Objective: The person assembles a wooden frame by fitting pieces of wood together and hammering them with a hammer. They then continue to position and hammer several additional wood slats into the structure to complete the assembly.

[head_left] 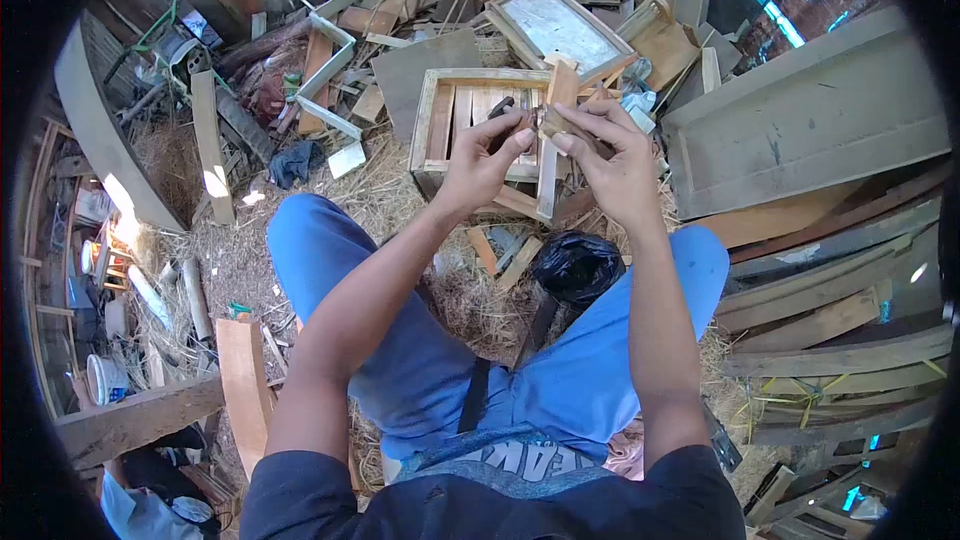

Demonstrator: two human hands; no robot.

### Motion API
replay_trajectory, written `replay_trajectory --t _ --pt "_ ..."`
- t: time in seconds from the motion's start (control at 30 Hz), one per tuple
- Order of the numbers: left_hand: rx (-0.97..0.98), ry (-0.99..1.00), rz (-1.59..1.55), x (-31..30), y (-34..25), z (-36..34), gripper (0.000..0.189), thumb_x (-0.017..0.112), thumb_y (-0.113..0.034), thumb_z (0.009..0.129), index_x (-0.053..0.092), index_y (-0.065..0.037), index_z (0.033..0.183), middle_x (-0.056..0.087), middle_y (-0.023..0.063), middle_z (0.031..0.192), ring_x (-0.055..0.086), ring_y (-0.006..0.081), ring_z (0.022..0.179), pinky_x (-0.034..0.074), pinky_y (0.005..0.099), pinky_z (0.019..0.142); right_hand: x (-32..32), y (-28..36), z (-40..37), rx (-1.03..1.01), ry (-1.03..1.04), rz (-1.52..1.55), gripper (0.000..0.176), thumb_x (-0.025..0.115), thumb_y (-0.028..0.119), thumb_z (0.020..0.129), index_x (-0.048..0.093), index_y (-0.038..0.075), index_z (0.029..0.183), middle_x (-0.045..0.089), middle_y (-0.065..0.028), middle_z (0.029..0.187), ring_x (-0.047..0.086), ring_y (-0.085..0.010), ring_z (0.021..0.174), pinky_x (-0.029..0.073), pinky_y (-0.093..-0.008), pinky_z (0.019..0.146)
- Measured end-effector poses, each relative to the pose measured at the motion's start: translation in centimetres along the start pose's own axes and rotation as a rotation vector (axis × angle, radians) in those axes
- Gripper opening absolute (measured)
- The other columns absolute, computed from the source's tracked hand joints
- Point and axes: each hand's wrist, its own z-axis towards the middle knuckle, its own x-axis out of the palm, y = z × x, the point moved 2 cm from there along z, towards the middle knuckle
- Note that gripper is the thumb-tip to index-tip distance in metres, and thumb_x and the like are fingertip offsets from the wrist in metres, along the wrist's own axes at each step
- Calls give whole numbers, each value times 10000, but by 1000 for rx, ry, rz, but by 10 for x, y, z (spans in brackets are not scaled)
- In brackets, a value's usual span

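Both of my hands are raised close together over a wooden frame box (pixel 433 120) with slats inside. My left hand (pixel 482 162) has its fingers closed in a pinch around something small and dark that I cannot make out. My right hand (pixel 612 162) is closed on a small brown wooden block (pixel 562 124), held almost against the left fingertips. A light wooden strip (pixel 547 180) stands just below the right fingers, and a wider board (pixel 563 85) rises behind them. What lies between the fingertips is too small to tell.
A black plastic bag (pixel 578 267) lies between my knees. Behind the box are a framed panel (pixel 560 30) and scrap wood. A large wooden panel (pixel 810 120) and stacked planks are at the right. Another person (pixel 150 505) is partly visible at the lower left.
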Motion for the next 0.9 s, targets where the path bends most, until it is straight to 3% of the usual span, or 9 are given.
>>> replay_trajectory --t 0.6,0.7,0.77,0.87,0.9 --pt "240 -94 177 -15 7 1 283 588 -210 1022 628 51 1126 621 69 815 584 108 770 487 283 694 30 5 3 -52 -69 -12 329 788 75 827 759 60 1154 691 -96 1031 665 -196 940 521 -305 835" --pt "272 -97 273 -19 6 1 272 581 -203 1012 619 41 1126 628 99 813 610 155 750 495 314 691 33 6 0 -94 -75 -13 326 779 57 829 757 50 1154 686 -97 1034 661 -200 943 521 -305 833" --pt "371 -87 375 -22 1 1 267 584 -204 994 613 32 1117 633 147 828 632 234 726 501 347 681 36 5 -2 -120 -73 -1 322 772 47 833 755 43 1154 682 -97 1038 657 -203 946 521 -306 833" --pt "431 -60 421 -31 0 -2 280 587 -217 977 608 27 1113 632 177 849 632 297 721 504 372 675 30 3 -3 -288 -193 -99 312 748 37 851 748 27 1163 667 -111 1042 645 -217 944 517 -314 833" --pt "368 -87 373 -32 -1 -3 298 595 -226 963 605 26 1123 628 179 853 639 313 721 503 383 665 22 1 -4 -272 -189 -90 318 739 24 855 739 12 1173 659 -117 1076 637 -225 972 504 -318 869"
